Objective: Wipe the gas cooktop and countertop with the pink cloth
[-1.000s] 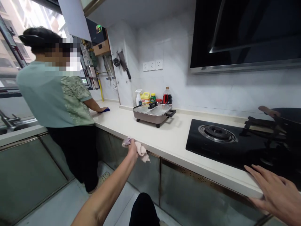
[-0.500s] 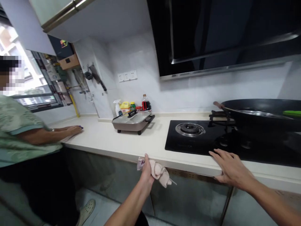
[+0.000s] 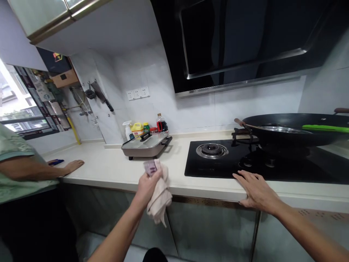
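My left hand (image 3: 148,187) is closed around a pale pink cloth (image 3: 160,198), which hangs bunched in front of the counter edge. A corner with purple marks pokes up past my thumb. My right hand (image 3: 256,191) rests with fingers spread on the front edge of the white counter (image 3: 169,179), fingertips at the border of the black gas stove (image 3: 201,169). Beyond the cloth stands a brown electric pan (image 3: 145,147) with a glass lid.
A large black wok (image 3: 283,140) with a green-handled utensil (image 3: 324,128) sits on the right burner. Bottles (image 3: 160,123) stand behind the pan. A cleaver (image 3: 101,95) hangs on the wall. At left, another person's hand (image 3: 73,166) rests on the counter, near a blue object (image 3: 56,162).
My left hand has lifted the cloth up and to the left, and it now hangs down longer. My right hand keeps its place on the counter edge. The view has shifted right.
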{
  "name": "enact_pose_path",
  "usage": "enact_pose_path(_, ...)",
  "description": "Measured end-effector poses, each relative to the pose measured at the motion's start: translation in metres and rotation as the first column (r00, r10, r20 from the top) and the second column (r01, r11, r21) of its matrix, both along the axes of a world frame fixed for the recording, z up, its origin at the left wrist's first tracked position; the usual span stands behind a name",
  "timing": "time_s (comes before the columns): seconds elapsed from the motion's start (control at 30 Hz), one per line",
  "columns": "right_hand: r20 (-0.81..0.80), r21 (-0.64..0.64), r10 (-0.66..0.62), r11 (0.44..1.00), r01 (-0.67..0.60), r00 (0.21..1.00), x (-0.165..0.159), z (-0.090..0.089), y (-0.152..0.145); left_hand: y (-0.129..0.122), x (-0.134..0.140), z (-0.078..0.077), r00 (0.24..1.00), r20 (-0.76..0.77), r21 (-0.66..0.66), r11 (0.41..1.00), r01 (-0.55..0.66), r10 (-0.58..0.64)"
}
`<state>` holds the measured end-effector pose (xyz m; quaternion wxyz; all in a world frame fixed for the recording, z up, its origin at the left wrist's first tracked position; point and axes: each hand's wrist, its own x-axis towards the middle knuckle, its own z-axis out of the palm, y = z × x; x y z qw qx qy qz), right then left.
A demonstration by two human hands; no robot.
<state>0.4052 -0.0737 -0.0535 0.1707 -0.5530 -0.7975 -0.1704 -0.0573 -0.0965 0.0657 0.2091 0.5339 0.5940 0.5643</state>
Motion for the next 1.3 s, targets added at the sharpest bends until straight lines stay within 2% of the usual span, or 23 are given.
enact_pose_path(0.07,0.003,-0.005,0.000,1.000,0.000,1.000,0.000,0.000,0.001,0.020,0.003,0.029,0.965,-0.260,0.136,0.991,-0.008,0.043)
enact_pose_path(0.13,0.005,-0.012,-0.004,1.000,0.005,1.000,0.000,0.000,0.001,0.040,0.011,0.040,0.885,-0.464,0.131,0.991,0.030,0.035)
enact_pose_path(0.2,0.001,-0.016,-0.010,1.000,0.010,1.000,-0.001,0.000,0.001,0.055,0.018,0.031,0.800,-0.597,-0.022,0.998,0.060,-0.062)
enact_pose_path(0.27,-0.007,-0.019,-0.014,1.000,0.014,1.000,-0.002,0.000,0.001,0.063,0.019,0.012,0.731,-0.659,-0.198,0.979,0.058,-0.177)
enact_pose_path(0.33,-0.012,-0.029,-0.008,1.000,0.008,1.000,-0.002,0.001,0.001,0.063,0.010,-0.006,0.697,-0.678,-0.268,0.961,0.064,-0.236)
enact_pose_path(0.4,-0.012,-0.042,-0.005,0.999,0.005,1.000,-0.003,0.002,0.001,0.059,-0.007,-0.017,0.711,-0.657,-0.262,0.960,0.100,-0.253)
enact_pose_path(0.5,-0.015,-0.047,-0.012,0.999,0.011,1.000,-0.004,0.003,0.000,0.053,-0.028,-0.019,0.754,-0.589,-0.257,0.952,0.164,-0.289)
enact_pose_path(0.57,-0.017,-0.047,-0.018,0.999,0.017,1.000,-0.005,0.004,0.000,0.050,-0.031,-0.018,0.744,-0.592,-0.267,0.946,0.183,-0.311)
enact_pose_path(0.63,-0.016,-0.045,-0.017,0.999,0.016,1.000,-0.005,0.005,-0.001,0.051,-0.022,-0.020,0.713,-0.630,-0.270,0.947,0.172,-0.309)
enact_pose_path(0.73,-0.013,-0.039,-0.012,0.999,0.012,1.000,-0.006,0.006,-0.003,0.058,0.008,-0.026,0.666,-0.692,-0.279,0.954,0.112,-0.280)
enact_pose_path(0.87,0.002,-0.033,-0.025,0.999,0.025,1.000,-0.004,0.004,-0.002,0.077,0.044,-0.030,0.611,-0.740,-0.314,0.948,0.057,-0.282)
enact_pose_path(0.97,0.013,-0.018,-0.022,1.000,0.022,1.000,-0.001,0.002,0.000,0.098,0.054,-0.029,0.630,-0.727,-0.355,0.935,-0.004,-0.273)
enact_pose_path(1.1,0.022,-0.021,-0.017,1.000,0.018,1.000,0.000,0.000,0.001,0.115,0.054,-0.022,0.656,-0.719,-0.338,0.941,-0.038,-0.231)
enact_pose_path(1.2,0.022,-0.021,-0.021,1.000,0.021,1.000,0.001,-0.002,0.002,0.107,0.056,-0.019,0.643,-0.727,-0.301,0.953,0.020,-0.243)
enact_pose_path(1.3,0.011,-0.004,-0.022,1.000,0.022,1.000,0.002,-0.005,0.004,0.082,0.057,-0.025,0.613,-0.743,-0.270,0.958,0.093,-0.269)
